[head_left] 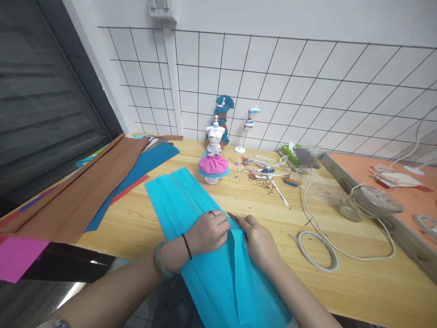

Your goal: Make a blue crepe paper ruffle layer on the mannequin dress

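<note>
A long sheet of turquoise crepe paper [177, 196] with fold lines lies over the table and hangs off its front edge towards me. My left hand [210, 231] has its fingers closed on the paper near its right edge. Just to the right, my right hand [259, 241] grips scissors [235, 218]. Their dark blade tip points up and left at the paper's edge, close to my left fingers; the handles are hidden in my hand. Below both hands a strip of the paper is partly lifted and curls downward. Beyond the paper stands a small dress form [215, 141] with a pink and blue skirt.
Brown crepe paper [85, 187] and blue crepe paper [143, 168] lie left. Behind are a dress form in blue ruffles [224, 107] and a slim one [249, 123]. At right are paper scraps [264, 184], a tape roll [317, 251], a white cable [368, 258] and an orange board [375, 171].
</note>
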Action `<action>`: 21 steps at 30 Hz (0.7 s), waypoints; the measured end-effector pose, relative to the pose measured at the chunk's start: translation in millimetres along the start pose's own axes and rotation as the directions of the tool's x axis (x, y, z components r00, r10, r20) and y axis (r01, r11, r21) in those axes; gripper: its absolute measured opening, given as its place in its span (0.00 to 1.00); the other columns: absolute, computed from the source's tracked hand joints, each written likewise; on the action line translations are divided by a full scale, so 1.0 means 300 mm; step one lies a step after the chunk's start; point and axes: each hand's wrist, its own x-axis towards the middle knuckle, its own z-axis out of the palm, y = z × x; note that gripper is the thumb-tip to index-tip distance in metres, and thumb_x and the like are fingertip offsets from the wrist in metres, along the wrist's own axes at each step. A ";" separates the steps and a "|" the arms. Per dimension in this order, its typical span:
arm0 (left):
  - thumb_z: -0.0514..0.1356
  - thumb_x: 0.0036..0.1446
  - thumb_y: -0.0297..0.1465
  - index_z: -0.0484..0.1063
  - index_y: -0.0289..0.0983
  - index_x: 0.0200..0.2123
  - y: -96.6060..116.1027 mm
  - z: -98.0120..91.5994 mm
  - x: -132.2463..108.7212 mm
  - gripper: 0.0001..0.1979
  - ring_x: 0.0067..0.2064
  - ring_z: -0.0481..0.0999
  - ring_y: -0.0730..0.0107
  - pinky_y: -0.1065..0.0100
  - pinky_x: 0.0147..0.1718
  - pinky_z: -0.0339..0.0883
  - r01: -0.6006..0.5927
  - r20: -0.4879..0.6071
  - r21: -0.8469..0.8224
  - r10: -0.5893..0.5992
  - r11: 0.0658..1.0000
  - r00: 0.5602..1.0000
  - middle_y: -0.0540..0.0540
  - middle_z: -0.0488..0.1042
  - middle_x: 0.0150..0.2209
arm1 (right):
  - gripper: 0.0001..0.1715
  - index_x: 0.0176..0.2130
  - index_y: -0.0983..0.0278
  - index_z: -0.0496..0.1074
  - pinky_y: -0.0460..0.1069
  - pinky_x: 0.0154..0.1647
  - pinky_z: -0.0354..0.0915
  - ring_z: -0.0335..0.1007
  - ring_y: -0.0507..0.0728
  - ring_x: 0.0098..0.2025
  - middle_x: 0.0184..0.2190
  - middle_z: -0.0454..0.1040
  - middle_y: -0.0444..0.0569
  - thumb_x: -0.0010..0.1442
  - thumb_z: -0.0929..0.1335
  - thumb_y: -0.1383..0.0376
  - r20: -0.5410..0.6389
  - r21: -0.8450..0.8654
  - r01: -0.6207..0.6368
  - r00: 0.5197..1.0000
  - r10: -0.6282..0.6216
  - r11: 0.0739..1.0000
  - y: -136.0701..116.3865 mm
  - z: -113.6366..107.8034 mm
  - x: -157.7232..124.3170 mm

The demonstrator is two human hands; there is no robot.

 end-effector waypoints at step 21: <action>0.52 0.57 0.26 0.67 0.36 0.30 0.000 -0.002 0.001 0.06 0.38 0.69 0.63 0.63 0.39 0.66 0.004 0.028 -0.008 -0.004 1.000 1.000 0.44 0.70 0.31 | 0.27 0.58 0.58 0.66 0.45 0.34 0.64 0.74 0.55 0.35 0.43 0.74 0.51 0.62 0.59 0.69 -0.024 -0.047 0.021 0.999 -0.022 0.999 0.002 0.007 0.013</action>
